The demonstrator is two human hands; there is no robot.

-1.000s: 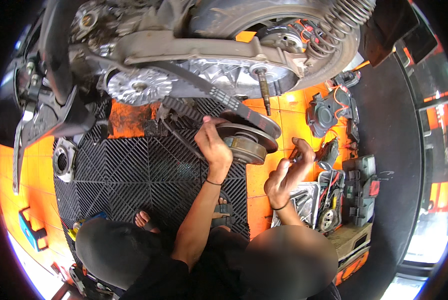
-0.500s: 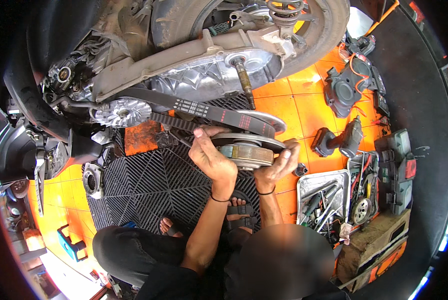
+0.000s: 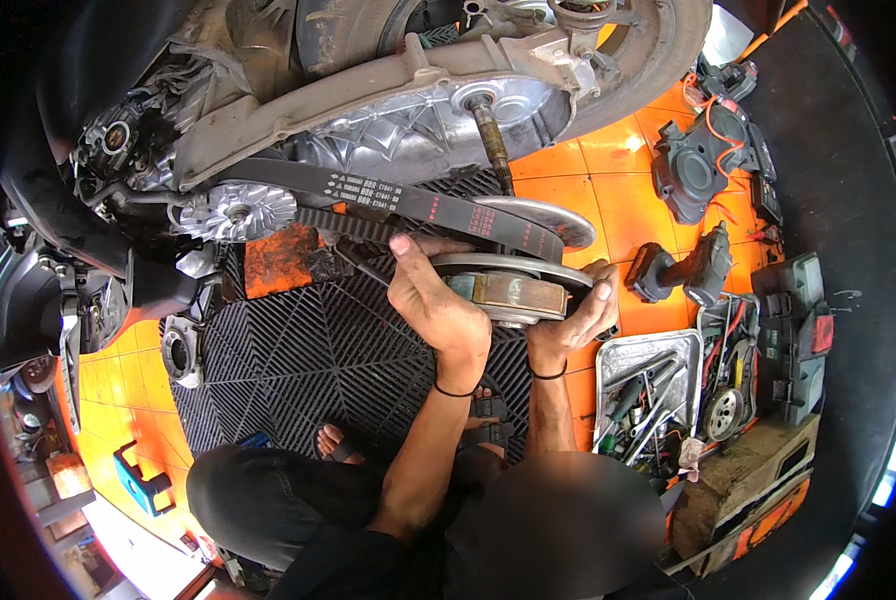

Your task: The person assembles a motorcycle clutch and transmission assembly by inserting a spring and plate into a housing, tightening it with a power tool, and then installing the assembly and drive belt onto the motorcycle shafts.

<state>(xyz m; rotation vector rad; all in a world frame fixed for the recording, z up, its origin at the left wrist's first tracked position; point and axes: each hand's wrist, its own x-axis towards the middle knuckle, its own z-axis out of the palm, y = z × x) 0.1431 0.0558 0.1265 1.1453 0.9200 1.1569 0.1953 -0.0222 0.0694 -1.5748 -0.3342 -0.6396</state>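
Both hands grip a scooter's rear clutch pulley (image 3: 518, 291), a round metal assembly with a wide disc and brownish clutch shoes facing me. My left hand (image 3: 434, 308) is closed round its left edge, thumb up along the belt side. At the right rim, my right hand (image 3: 578, 318) holds with fingers curled round the disc. A black drive belt (image 3: 368, 193) sits in the pulley's groove and runs left to a finned metal pulley (image 3: 236, 212) on the engine. Just beyond the clutch pulley, a bare splined shaft (image 3: 490, 140) sticks out of the silver transmission case (image 3: 368, 140), apart from it.
Above is the scooter's rear wheel (image 3: 658, 60). To the right lie a cordless impact driver (image 3: 703, 265), a dark engine cover (image 3: 690, 170), a metal tray (image 3: 618, 352) of tools and a green toolbox (image 3: 793, 340). A black ribbed mat (image 3: 268, 370) covers orange tiles.
Both hands have shifted the clutch pulley a little to the right and slightly up, and the belt has moved along with it. The grip stays the same.
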